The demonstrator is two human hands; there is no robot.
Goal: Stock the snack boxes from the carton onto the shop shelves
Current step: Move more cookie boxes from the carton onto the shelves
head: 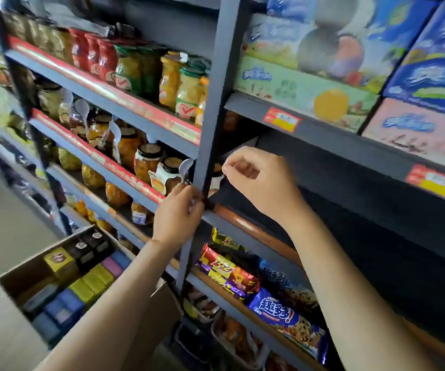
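Snack boxes (82,277) sit in our carton (7,311), low left, untouched. Left hand (178,215) pinches something small at the upright (210,116); right hand (258,183) hangs curled, empty, over the bare shelf (242,226), likely readying it. Jars (149,162) crowd the left bay.

Soft, even daylight fills the aisle. The shelf bay right of the grey upright post (210,103) lies in deep shadow. Jars left of it blur, and the lines bow toward the edges.
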